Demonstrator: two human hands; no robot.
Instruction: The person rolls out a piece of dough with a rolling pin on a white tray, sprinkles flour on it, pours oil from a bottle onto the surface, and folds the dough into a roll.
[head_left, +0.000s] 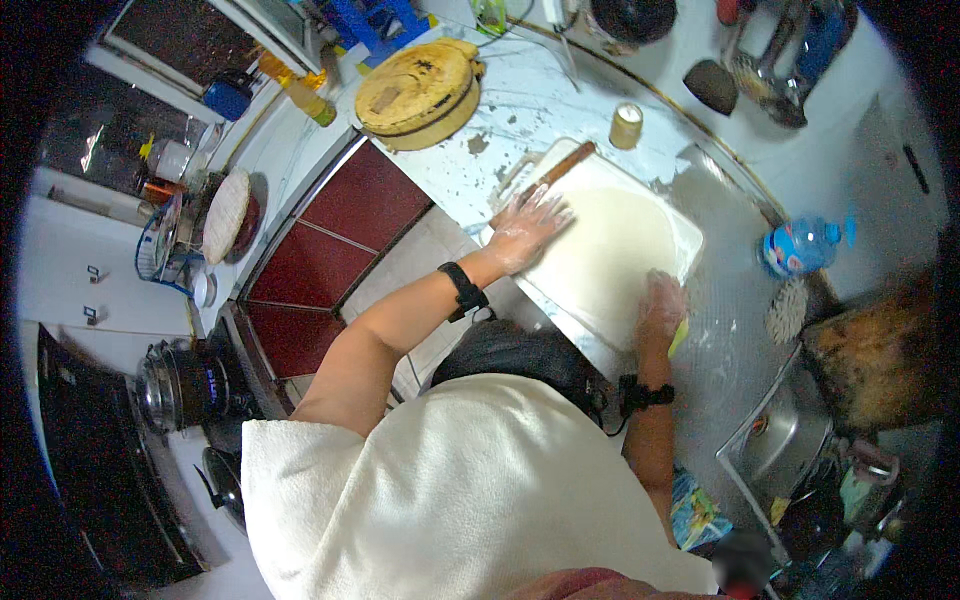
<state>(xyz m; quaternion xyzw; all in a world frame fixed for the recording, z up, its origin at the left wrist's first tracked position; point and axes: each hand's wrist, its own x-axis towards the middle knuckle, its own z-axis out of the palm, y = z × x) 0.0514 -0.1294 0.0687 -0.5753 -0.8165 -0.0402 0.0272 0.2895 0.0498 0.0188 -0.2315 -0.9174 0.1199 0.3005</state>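
A broad, thin pale dough sheet (615, 247) lies on a white rectangular board (686, 236). Along the board's far left side rests a brown wooden rolling pin (566, 169). My left hand (528, 225), dusted with flour, has its fingers spread across the pin's near part and the dough's left edge. Its palm hides part of the pin. At the dough's near right edge is my right hand (660, 307), blurred; whether its fingers grip the dough cannot be told. A small yellow-green thing (679, 337) shows beside that wrist. Both wrists wear black bands.
A round wooden chopping board (416, 90) stands far left on the marbled counter (525, 82). Behind the dough is a small open jar (625, 126). To the right are a blue plastic bottle (802, 246), a wooden board (877, 360) and a steel sink (787, 442).
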